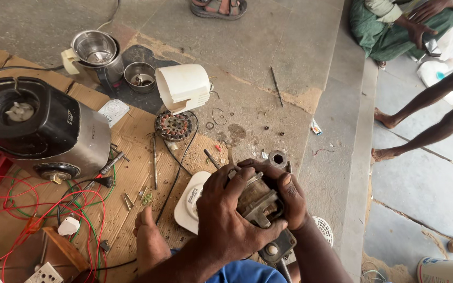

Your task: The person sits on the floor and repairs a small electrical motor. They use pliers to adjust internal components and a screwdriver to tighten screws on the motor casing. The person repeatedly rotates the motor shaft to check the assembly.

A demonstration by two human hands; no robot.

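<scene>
Both my hands grip a small electric motor (pixel 260 202) with a metal frame and copper windings, held over a white plastic base (pixel 189 204). My left hand (pixel 226 212) wraps over the motor's left side and top. My right hand (pixel 289 194) clasps its right side, thumb across the top. A black part (pixel 278 245) sticks out below the motor. A round stator core (pixel 173 126) lies on the cardboard further away, next to a white plastic housing (pixel 183 86).
A black and steel mixer body (pixel 43 128) stands at left, with steel jars (pixel 98 52) behind it. Red and green wires (pixel 53 204), a screwdriver (pixel 154 162) and small screws lie on cardboard. My foot (pixel 150 238) rests near. Other people sit at right beyond a stone step.
</scene>
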